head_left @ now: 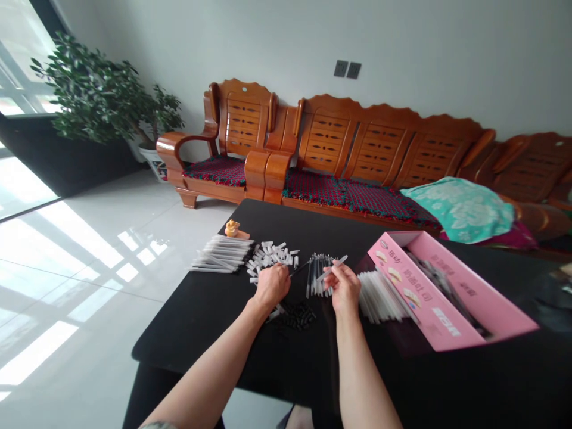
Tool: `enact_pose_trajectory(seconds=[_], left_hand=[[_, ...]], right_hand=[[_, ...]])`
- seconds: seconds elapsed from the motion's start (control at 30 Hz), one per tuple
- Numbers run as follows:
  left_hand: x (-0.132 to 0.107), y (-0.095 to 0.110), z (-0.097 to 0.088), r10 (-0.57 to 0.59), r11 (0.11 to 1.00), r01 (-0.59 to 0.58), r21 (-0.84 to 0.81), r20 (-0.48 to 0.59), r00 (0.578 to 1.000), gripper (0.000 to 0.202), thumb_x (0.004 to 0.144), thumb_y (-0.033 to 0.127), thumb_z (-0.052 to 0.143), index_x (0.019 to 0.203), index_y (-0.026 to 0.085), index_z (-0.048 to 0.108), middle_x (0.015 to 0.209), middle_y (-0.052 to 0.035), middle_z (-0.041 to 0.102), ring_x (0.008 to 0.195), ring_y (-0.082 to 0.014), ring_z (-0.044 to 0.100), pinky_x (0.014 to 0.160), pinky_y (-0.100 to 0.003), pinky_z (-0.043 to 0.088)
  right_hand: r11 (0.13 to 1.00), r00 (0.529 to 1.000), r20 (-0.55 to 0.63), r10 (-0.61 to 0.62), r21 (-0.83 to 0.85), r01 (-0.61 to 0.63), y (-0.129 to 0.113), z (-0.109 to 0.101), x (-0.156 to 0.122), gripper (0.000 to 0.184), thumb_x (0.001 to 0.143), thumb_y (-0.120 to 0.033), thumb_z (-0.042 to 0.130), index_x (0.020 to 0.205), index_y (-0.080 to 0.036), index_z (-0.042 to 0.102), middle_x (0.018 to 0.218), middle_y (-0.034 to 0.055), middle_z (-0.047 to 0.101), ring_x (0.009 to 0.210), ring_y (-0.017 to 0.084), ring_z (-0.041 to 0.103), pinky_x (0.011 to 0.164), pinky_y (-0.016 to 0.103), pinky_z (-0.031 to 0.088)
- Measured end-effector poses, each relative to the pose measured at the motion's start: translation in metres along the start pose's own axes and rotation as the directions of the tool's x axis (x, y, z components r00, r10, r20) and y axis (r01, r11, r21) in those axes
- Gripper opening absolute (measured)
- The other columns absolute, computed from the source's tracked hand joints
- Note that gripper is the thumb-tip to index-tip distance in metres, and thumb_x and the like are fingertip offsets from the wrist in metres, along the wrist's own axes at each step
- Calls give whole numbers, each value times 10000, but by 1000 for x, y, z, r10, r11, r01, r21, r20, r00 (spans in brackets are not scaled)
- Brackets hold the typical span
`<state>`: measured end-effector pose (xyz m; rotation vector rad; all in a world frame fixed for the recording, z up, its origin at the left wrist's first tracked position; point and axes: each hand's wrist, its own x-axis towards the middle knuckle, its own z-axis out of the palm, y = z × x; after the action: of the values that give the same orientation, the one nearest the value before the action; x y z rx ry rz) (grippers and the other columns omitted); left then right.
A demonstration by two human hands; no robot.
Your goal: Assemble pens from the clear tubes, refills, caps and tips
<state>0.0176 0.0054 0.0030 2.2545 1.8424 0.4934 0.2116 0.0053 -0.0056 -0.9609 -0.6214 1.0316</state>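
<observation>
1. The clear slim tube [333,269], shaped like a pen barrel, is pinched in the right hand [346,289]. It slants up and to the left, and its far end sticks out past the fingertips towards the left hand.
2. The right hand's fingers are curled in, closed on the tube with the thumb against them. The wrist is raised, and the forearm rises from the near table edge.
3. The left hand [271,287] is turned palm down, with its fingers folded closed around the end of a thin dark rod [300,269]. The rod, probably a pen refill, points right towards the other hand. The tip of the rod is close to the clear tube, but whether they touch is too small to tell.
4. Just beyond the left fingers lies a loose heap of small white pieces [270,257]. Farther left is a row of long white-and-clear tubes [221,253].
5. Between the two hands stands a bunch of dark-tipped clear tubes [318,275], just past the right fingers.
6. Below the left hand is a small pile of black parts [297,316].
7. To the right of the right fingers lie white tubes [379,296], then an open pink cardboard box [440,304]. All of this rests on a black table [196,316].
</observation>
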Motion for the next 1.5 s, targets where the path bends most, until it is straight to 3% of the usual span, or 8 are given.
enact_pose_trajectory(seconds=[0.27, 0.47, 0.7, 1.0, 1.17, 1.3, 1.37, 1.5], left_hand=[[5, -32, -13, -71, 938, 18, -345, -143, 987, 171, 846, 284, 544, 813, 185, 679, 707, -20, 682, 641, -147, 599, 621, -232, 383], [2, -29, -18, 45, 833, -61, -550, -43, 998, 194, 843, 329, 545, 810, 181, 665, 594, 21, 620, 548, -129, 573, 575, -224, 392], [0, -22, -18, 94, 817, -73, -573, 7, 996, 176, 819, 311, 551, 795, 182, 668, 577, 20, 606, 550, -137, 583, 577, -234, 394], [0, -21, -17, 119, 782, -83, -618, 17, 993, 178, 820, 325, 574, 787, 178, 668, 532, 26, 583, 514, -129, 566, 554, -226, 396], [3, -15, -5, 118, 577, -17, -817, 63, 991, 266, 787, 423, 653, 846, 165, 623, 534, 36, 554, 475, -105, 535, 484, -200, 381], [4, -4, 3, 131, 413, -7, -911, 52, 990, 407, 719, 469, 731, 954, 168, 590, 596, 41, 567, 439, -87, 500, 427, -192, 353], [4, -1, 3, 108, 422, -53, -905, -8, 994, 406, 745, 480, 705, 986, 170, 599, 598, 41, 570, 433, -83, 486, 431, -196, 348], [4, -5, -3, -101, 565, -72, -822, -155, 983, 289, 872, 442, 549, 926, 172, 635, 612, 21, 590, 460, -96, 508, 469, -212, 377]], right_hand=[[995, 1000, 16, 18, 97, -19, 2, -7, 7, 299, 637, -279, 780, 851, -128, 635, 687, 70, 745, 464, 146, 656, 389, 215, 500], [981, 1000, -10, -21, 191, 23, 2, -14, 13, 243, 680, -288, 758, 836, -138, 648, 723, 65, 757, 565, 155, 702, 500, 241, 568], [980, 995, -78, -65, 183, 78, -2, -17, 17, 224, 699, -292, 750, 839, -148, 649, 721, 50, 757, 578, 151, 705, 525, 250, 576], [990, 999, -7, -41, 131, 42, 0, -11, 12, 287, 684, -325, 779, 849, -142, 631, 717, 59, 752, 556, 158, 700, 498, 245, 573], [991, 983, 164, 88, 89, -104, -1, 0, 0, 240, 687, -289, 771, 826, -146, 637, 731, 71, 756, 559, 168, 704, 497, 254, 580], [960, 896, 363, 255, 17, -280, -1, 7, -9, 229, 710, -279, 755, 859, -142, 647, 759, 88, 760, 599, 187, 723, 561, 282, 602], [946, 883, 371, 286, 37, -322, -1, 6, -8, 204, 723, -259, 736, 864, -134, 661, 762, 94, 761, 607, 187, 727, 569, 277, 604], [919, 969, 148, 196, 317, -234, -4, -5, 4, 44, 769, -172, 653, 787, -153, 688, 689, 30, 752, 598, 127, 718, 584, 208, 596]])
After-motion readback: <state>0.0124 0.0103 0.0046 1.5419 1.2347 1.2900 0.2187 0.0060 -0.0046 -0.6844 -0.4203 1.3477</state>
